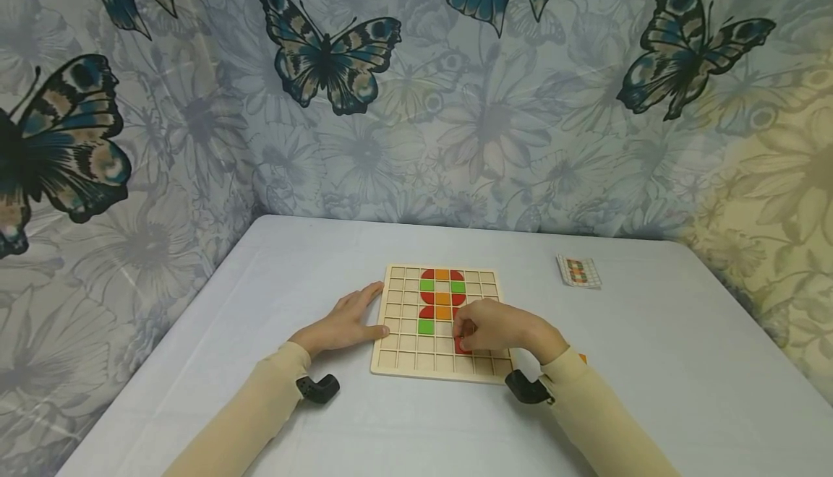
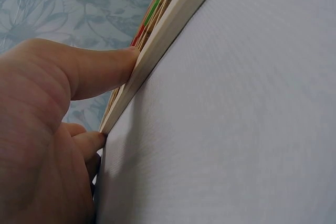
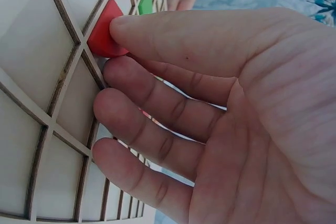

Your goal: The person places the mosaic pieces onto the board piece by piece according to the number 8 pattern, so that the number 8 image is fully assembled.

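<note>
A wooden grid board (image 1: pixel 403 363) lies on the table, with red, orange and green tiles in its middle columns. My right hand (image 1: pixel 497 325) is over the board's right half, pinching a red tile (image 3: pixel 101 38) with one rounded side between thumb and index finger. That tile is at a cell in the lower rows, and the other fingers curl close to the grid. Along the board's left edge rests my left hand (image 1: pixel 341 324), its fingers extended and the thumb touching the edge. Left of the red tile is a green tile (image 1: pixel 426 327).
A small stack of pattern cards (image 1: pixel 579 272) lies behind and right of the board. An orange piece (image 1: pixel 583 358) peeks out beside the right sleeve. The white-covered table (image 1: pixel 312 246) meets butterfly-patterned fabric at the back.
</note>
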A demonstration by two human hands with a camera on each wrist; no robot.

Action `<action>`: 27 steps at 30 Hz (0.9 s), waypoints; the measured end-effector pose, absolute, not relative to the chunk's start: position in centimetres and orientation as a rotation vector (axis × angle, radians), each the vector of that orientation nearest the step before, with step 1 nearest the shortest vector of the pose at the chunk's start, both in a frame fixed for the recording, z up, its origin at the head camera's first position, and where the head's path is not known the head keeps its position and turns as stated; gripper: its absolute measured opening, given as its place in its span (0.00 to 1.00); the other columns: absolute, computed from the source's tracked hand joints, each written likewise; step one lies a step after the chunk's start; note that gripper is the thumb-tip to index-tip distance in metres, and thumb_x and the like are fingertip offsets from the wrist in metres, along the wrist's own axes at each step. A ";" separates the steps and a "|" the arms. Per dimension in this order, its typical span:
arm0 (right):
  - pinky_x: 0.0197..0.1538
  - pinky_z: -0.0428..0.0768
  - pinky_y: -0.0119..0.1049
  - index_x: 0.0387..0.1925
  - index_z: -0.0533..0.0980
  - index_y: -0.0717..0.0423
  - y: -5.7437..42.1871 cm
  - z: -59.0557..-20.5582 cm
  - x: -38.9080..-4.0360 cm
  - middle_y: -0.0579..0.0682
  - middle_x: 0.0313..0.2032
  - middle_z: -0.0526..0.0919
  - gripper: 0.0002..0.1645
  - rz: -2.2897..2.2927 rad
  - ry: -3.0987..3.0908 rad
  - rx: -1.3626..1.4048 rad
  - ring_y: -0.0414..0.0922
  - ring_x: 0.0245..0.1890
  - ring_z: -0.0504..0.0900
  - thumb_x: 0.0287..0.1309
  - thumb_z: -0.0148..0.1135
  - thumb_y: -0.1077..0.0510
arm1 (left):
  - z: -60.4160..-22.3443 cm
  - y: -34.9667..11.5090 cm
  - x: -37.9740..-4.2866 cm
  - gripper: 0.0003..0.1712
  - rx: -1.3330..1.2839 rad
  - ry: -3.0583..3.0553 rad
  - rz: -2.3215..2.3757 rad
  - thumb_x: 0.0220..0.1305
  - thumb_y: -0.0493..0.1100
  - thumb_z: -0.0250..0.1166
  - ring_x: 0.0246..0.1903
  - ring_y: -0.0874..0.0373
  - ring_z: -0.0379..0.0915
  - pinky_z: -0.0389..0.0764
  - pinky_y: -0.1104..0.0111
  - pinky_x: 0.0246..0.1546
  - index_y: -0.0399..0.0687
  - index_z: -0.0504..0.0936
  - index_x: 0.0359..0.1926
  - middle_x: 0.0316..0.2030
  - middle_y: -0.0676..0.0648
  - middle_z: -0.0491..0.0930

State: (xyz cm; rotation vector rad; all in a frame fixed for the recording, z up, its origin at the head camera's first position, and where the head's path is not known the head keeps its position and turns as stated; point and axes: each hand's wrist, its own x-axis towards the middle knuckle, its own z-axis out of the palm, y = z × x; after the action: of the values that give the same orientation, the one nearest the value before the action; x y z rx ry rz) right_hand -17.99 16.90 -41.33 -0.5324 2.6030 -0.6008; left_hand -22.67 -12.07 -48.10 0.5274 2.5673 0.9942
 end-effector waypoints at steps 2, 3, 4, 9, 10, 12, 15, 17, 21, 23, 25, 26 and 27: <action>0.39 0.75 0.34 0.34 0.81 0.53 16.9 -41.3 -17.9 0.43 0.29 0.79 0.03 -0.597 2.605 -0.531 0.41 0.32 0.74 0.60 0.69 0.63 | -48.1 -12.1 -22.6 0.54 0.523 2.568 0.994 0.63 0.59 0.68 0.80 0.38 0.36 0.44 0.36 0.76 0.58 0.47 0.82 0.81 0.47 0.49; 0.39 0.75 0.34 0.34 0.81 0.53 16.8 -41.3 -17.9 0.43 0.29 0.79 0.03 -0.596 2.605 -0.530 0.41 0.32 0.74 0.60 0.69 0.63 | -48.1 -12.1 -22.6 0.54 0.522 2.568 0.994 0.63 0.59 0.68 0.80 0.38 0.36 0.44 0.36 0.76 0.59 0.47 0.82 0.81 0.47 0.49; 0.39 0.75 0.34 0.34 0.81 0.53 16.8 -41.3 -17.9 0.43 0.29 0.79 0.03 -0.596 2.605 -0.531 0.41 0.32 0.74 0.60 0.69 0.63 | -48.1 -12.1 -22.6 0.54 0.521 2.568 0.994 0.63 0.59 0.68 0.80 0.38 0.35 0.44 0.36 0.76 0.58 0.47 0.82 0.81 0.47 0.49; 0.37 0.73 0.33 0.33 0.80 0.51 16.9 -41.3 -18.0 0.43 0.27 0.78 0.05 -0.614 2.601 -0.554 0.41 0.31 0.73 0.59 0.70 0.62 | -48.2 -12.0 -22.6 0.54 0.520 2.565 1.000 0.63 0.59 0.68 0.80 0.37 0.35 0.43 0.35 0.76 0.58 0.47 0.82 0.81 0.47 0.47; 0.36 0.72 0.33 0.33 0.80 0.51 16.9 -41.3 -18.0 0.43 0.27 0.78 0.05 -0.622 2.598 -0.564 0.41 0.31 0.72 0.59 0.70 0.62 | -48.2 -12.0 -22.7 0.54 0.523 2.565 1.002 0.63 0.59 0.68 0.80 0.37 0.35 0.43 0.35 0.76 0.58 0.47 0.82 0.81 0.47 0.47; 0.36 0.71 0.33 0.34 0.79 0.50 17.1 -41.3 -18.1 0.43 0.28 0.77 0.06 -0.632 2.594 -0.585 0.41 0.31 0.72 0.60 0.70 0.62 | -48.2 -12.0 -22.7 0.54 0.528 2.567 1.002 0.63 0.59 0.68 0.80 0.37 0.35 0.43 0.34 0.76 0.58 0.47 0.82 0.81 0.47 0.48; 0.37 0.72 0.33 0.40 0.81 0.51 17.4 -41.2 -18.3 0.44 0.30 0.77 0.06 -0.652 2.598 -0.612 0.41 0.33 0.72 0.62 0.67 0.63 | -48.2 -12.0 -22.8 0.54 0.532 2.572 0.997 0.63 0.59 0.68 0.80 0.37 0.35 0.43 0.35 0.76 0.57 0.47 0.82 0.81 0.46 0.48; 0.38 0.73 0.34 0.42 0.81 0.51 17.5 -41.1 -18.3 0.44 0.31 0.78 0.08 -0.658 2.613 -0.623 0.41 0.34 0.73 0.63 0.66 0.64 | -48.2 -12.0 -22.8 0.54 0.535 2.572 0.998 0.63 0.59 0.68 0.80 0.37 0.35 0.44 0.35 0.76 0.57 0.47 0.82 0.81 0.46 0.48; 0.40 0.75 0.34 0.36 0.81 0.51 17.6 -41.0 -18.3 0.43 0.30 0.79 0.06 -0.664 2.630 -0.605 0.41 0.34 0.74 0.63 0.66 0.65 | -48.2 -12.0 -22.8 0.54 0.538 2.568 1.001 0.63 0.58 0.68 0.80 0.37 0.35 0.43 0.35 0.76 0.56 0.47 0.82 0.81 0.46 0.48; 0.39 0.74 0.33 0.34 0.80 0.51 17.5 -41.0 -18.2 0.43 0.29 0.78 0.06 -0.655 2.625 -0.594 0.41 0.33 0.73 0.61 0.68 0.64 | -48.1 -12.0 -22.8 0.54 0.539 2.567 1.002 0.63 0.58 0.68 0.80 0.36 0.35 0.43 0.35 0.76 0.55 0.47 0.82 0.81 0.46 0.48; 0.37 0.73 0.33 0.32 0.78 0.50 17.3 -40.9 -18.1 0.43 0.27 0.77 0.07 -0.634 2.611 -0.585 0.41 0.32 0.73 0.60 0.69 0.63 | -48.1 -12.0 -22.7 0.54 0.538 2.568 0.999 0.64 0.58 0.68 0.80 0.36 0.35 0.43 0.35 0.76 0.56 0.47 0.82 0.81 0.46 0.48; 0.36 0.72 0.33 0.31 0.78 0.49 17.2 -40.9 -18.0 0.43 0.27 0.76 0.08 -0.625 2.604 -0.576 0.41 0.31 0.72 0.60 0.70 0.63 | -48.1 -11.9 -22.7 0.54 0.536 2.568 0.999 0.64 0.58 0.68 0.80 0.36 0.35 0.43 0.35 0.76 0.56 0.47 0.82 0.81 0.46 0.48; 0.36 0.70 0.33 0.30 0.77 0.49 17.1 -40.9 -17.9 0.43 0.26 0.75 0.09 -0.614 2.595 -0.576 0.41 0.31 0.72 0.59 0.70 0.63 | -48.0 -11.9 -22.7 0.54 0.533 2.567 1.002 0.64 0.58 0.68 0.80 0.37 0.35 0.43 0.35 0.76 0.56 0.47 0.82 0.81 0.46 0.48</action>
State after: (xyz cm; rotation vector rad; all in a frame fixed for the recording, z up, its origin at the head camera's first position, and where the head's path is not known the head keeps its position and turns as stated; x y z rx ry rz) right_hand -17.95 17.06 -40.90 -0.5759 2.5955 -0.6143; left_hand -22.73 -11.94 -48.04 0.5334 2.5666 1.0022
